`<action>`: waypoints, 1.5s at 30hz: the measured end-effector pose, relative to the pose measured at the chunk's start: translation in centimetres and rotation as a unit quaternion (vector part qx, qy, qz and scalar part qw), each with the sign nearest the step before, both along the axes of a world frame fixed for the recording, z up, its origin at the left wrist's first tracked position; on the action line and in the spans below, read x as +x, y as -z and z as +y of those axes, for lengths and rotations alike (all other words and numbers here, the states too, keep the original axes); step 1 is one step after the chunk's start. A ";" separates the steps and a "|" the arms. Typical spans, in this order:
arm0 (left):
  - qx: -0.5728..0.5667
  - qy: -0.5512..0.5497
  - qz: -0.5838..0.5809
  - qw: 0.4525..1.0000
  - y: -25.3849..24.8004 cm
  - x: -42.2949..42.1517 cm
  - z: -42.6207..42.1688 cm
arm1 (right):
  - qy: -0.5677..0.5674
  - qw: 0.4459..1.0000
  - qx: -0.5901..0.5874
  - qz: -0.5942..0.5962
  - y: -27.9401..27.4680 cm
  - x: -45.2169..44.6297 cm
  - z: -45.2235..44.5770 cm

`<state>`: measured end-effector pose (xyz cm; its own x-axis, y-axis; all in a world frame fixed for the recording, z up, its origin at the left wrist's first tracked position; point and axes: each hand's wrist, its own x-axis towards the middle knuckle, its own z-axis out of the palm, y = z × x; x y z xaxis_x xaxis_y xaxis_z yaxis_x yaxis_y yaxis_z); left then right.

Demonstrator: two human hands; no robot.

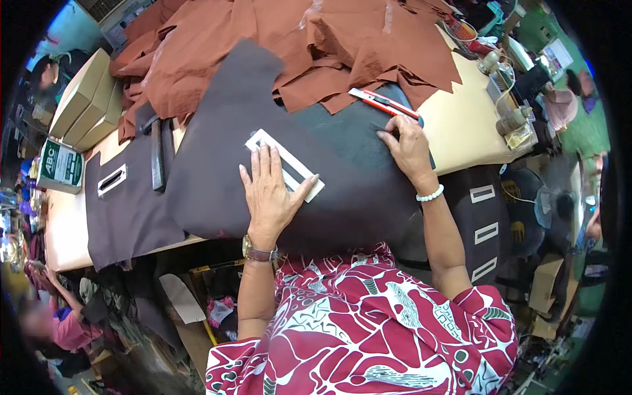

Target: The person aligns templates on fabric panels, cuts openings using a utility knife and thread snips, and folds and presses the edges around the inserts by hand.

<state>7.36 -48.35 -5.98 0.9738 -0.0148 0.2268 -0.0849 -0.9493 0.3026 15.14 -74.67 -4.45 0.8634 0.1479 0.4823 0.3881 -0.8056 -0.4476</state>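
My left hand (266,191) lies flat, fingers spread, over a white rectangular frame (289,166) with a long slot. That frame rests on a large dark brown sheet (217,131), which looks like leather. To its right, my right hand (409,148) is raised over a dark green board (329,125), thumb and fingers pinched. A thin dark piece seems to stick out of the pinch, too small to name. Just beyond those fingers lies a red and white utility knife (385,105).
Reddish-brown sheets (230,39) are heaped at the back. A hammer (157,155) lies left of the dark sheet, near another slotted frame (112,180) and an ABC box (60,164). More frames (486,234) sit on dark material at the right. A person (72,322) is at lower left.
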 end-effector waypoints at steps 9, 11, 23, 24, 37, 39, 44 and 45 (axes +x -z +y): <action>0.014 -0.056 -0.027 0.998 0.8 3.4 -2.5 | -0.025 0.980 0.064 -0.186 -5.7 -2.2 3.4; 0.008 -0.057 -0.023 0.998 0.5 3.3 -2.6 | -0.085 0.994 0.035 -0.063 -5.0 -4.9 5.7; -0.150 -0.020 -0.067 0.986 0.0 2.7 0.1 | 0.062 0.977 -0.146 -0.142 -0.9 3.1 0.3; -0.123 -0.032 -0.062 0.990 -0.2 2.4 0.6 | 0.086 0.979 -0.178 -0.054 -1.0 4.3 -0.4; -0.056 -0.039 -0.039 0.997 -0.1 1.7 2.1 | -0.130 0.980 0.103 0.111 -3.8 0.4 5.8; -0.059 -0.038 -0.044 0.997 -0.1 1.7 2.1 | -0.164 0.968 0.104 0.162 -3.4 -0.6 8.4; -0.058 -0.037 -0.044 0.997 0.0 1.7 2.1 | -0.209 0.977 -0.004 0.045 -2.1 -0.9 11.9; -0.061 -0.038 -0.047 0.996 0.0 1.7 2.1 | -0.209 0.977 -0.020 0.049 -2.3 -0.8 12.3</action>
